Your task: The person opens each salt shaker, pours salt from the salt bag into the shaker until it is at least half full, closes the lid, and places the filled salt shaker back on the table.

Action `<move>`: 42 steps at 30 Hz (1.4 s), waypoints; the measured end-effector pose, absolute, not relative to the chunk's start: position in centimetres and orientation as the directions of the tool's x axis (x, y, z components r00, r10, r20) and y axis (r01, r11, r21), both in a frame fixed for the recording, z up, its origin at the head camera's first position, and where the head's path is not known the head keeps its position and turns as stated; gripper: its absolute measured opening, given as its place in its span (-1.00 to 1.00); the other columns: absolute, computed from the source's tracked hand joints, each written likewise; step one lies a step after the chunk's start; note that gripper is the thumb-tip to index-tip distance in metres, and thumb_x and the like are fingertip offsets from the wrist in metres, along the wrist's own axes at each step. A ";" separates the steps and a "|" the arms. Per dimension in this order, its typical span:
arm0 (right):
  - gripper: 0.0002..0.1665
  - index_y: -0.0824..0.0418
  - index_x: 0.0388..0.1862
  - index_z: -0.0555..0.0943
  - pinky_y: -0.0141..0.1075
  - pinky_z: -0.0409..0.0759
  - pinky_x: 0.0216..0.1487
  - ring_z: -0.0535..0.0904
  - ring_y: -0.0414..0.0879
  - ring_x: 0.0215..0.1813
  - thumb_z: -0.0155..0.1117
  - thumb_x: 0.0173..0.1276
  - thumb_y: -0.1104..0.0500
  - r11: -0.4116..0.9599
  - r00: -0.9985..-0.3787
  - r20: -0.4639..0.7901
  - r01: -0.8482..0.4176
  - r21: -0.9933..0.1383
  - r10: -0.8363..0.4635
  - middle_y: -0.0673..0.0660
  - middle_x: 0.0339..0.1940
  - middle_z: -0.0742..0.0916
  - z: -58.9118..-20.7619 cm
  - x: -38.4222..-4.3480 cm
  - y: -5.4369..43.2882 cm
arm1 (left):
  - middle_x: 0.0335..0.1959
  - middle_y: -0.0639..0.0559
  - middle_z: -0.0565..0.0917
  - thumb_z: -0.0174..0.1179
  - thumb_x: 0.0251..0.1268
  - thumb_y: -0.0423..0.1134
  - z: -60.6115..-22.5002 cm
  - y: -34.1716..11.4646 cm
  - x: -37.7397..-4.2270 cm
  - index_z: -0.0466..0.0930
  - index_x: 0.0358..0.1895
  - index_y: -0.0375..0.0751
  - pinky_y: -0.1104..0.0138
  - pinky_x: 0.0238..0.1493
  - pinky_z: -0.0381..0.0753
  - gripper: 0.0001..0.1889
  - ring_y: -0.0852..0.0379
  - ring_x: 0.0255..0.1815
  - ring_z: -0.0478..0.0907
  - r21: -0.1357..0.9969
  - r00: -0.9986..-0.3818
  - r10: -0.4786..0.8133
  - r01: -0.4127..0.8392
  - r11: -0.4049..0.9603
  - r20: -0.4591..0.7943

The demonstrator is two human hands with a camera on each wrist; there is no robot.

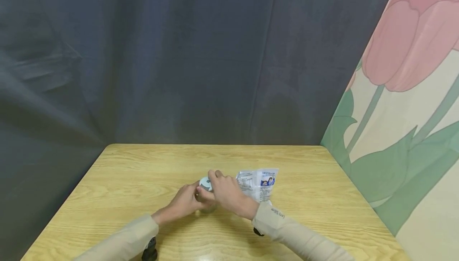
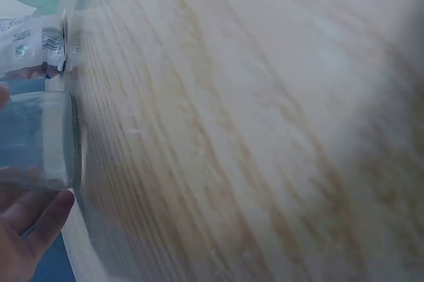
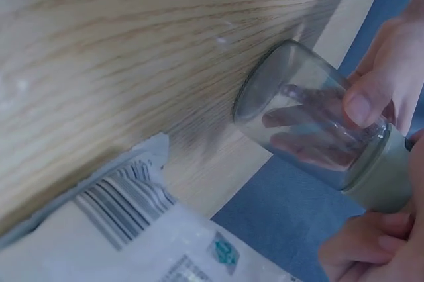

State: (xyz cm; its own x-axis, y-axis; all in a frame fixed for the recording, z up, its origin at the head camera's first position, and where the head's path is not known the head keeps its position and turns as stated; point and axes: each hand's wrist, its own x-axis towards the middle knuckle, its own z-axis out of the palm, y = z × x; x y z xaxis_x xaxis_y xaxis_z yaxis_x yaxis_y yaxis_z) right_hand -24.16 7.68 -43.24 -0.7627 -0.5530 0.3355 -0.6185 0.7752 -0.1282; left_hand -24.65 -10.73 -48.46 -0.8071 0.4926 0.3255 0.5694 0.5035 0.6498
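Observation:
A clear glass jar [image 3: 291, 106] stands on the wooden table, capped with a pale green lid [image 3: 383, 179]. My left hand [image 1: 184, 202] is wrapped around the jar's body, its fingers showing through the glass in the right wrist view. With curled fingers my right hand [image 1: 229, 192] grips the lid from the side and above. Part of the lid's light top shows between the hands in the head view. In the left wrist view only the jar's lower part [image 2: 40, 140] is seen, close to the left fingertips. Nothing shows inside the glass.
A white printed plastic packet [image 1: 259, 181], with a barcode on one side, stands just right of the hands, partly behind the right wrist. Dark curtain [image 1: 201, 61] hangs behind the table [image 1: 143, 165]. A tulip-patterned cloth [image 1: 401, 133] borders the right side.

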 end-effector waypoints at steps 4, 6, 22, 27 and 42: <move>-0.40 0.14 -0.32 0.35 -0.52 0.25 -0.81 0.28 -0.23 -0.70 -0.15 0.51 -0.37 0.790 -0.769 0.341 -0.604 -0.106 -0.541 -0.01 -0.53 0.41 -43.3 -24.0 7.6 | -0.15 -0.03 0.72 0.48 0.12 -0.15 -48.3 -10.7 -24.5 0.51 0.14 -0.33 0.45 -0.40 0.62 -0.44 0.37 -0.44 0.52 0.660 -0.815 0.490 0.555 0.506 0.310; -0.37 0.16 -0.31 0.35 -0.52 0.23 -0.82 0.26 -0.23 -0.72 -0.15 0.51 -0.39 0.801 -0.767 0.352 -0.595 -0.073 -0.537 -0.01 -0.54 0.40 -43.3 -23.9 7.5 | -0.17 -0.01 0.72 0.48 0.12 -0.14 -48.3 -10.7 -24.5 0.51 0.14 -0.32 0.45 -0.42 0.61 -0.44 0.37 -0.46 0.50 0.659 -0.817 0.489 0.552 0.511 0.306; -0.40 0.27 -0.11 0.49 -0.59 0.18 -0.80 0.23 -0.30 -0.68 0.16 0.43 -0.28 0.751 -0.690 0.471 -0.655 -0.083 -0.550 0.06 -0.33 0.42 -42.4 -23.3 7.7 | -0.23 0.10 0.69 0.45 0.18 -0.15 -48.0 -10.7 -24.4 0.48 0.22 -0.28 0.45 -0.49 0.54 -0.42 0.38 -0.56 0.41 0.678 -0.823 0.496 0.532 0.507 0.276; -0.43 0.29 -0.12 0.57 -0.64 0.27 -0.72 0.33 -0.32 -0.62 0.24 0.39 -0.24 0.714 -0.647 0.498 -0.696 -0.077 -0.577 0.06 -0.30 0.52 -42.2 -23.4 7.8 | -0.23 0.10 0.70 0.44 0.19 -0.10 -48.0 -10.8 -24.4 0.47 0.24 -0.28 0.45 -0.52 0.53 -0.40 0.37 -0.59 0.39 0.689 -0.824 0.495 0.528 0.497 0.275; -0.43 0.34 0.09 0.56 -0.64 0.40 -0.60 0.43 -0.30 -0.53 0.27 0.42 -0.13 0.672 -0.679 0.429 -0.714 -0.197 -0.596 0.10 -0.16 0.58 -41.6 -23.2 8.0 | -0.07 -0.05 0.71 0.42 0.19 0.02 -48.2 -10.9 -24.4 0.44 0.28 -0.32 0.45 -0.31 0.62 -0.31 0.30 -0.32 0.58 0.668 -0.808 0.503 0.560 0.490 0.307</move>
